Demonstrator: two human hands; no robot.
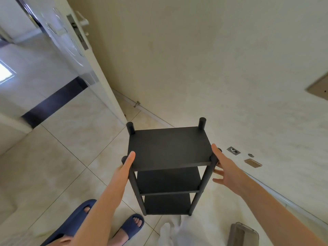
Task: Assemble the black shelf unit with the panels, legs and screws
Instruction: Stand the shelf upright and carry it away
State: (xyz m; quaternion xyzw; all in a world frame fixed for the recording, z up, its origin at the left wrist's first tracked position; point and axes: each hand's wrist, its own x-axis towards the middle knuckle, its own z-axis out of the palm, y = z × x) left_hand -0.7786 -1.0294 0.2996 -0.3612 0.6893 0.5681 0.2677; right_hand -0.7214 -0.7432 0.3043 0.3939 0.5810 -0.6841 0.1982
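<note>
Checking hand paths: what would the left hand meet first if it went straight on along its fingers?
Probably the far-left leg stub, following the left edge of the top panel; depth is unclear.

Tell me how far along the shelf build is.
Done: the shelf unit stands upright, three panels on four legs. In hand: the left hand and right hand touch its near top corners, apparently positioning it. Left: no loose parts show; screw tightness cannot be judged.
</note>
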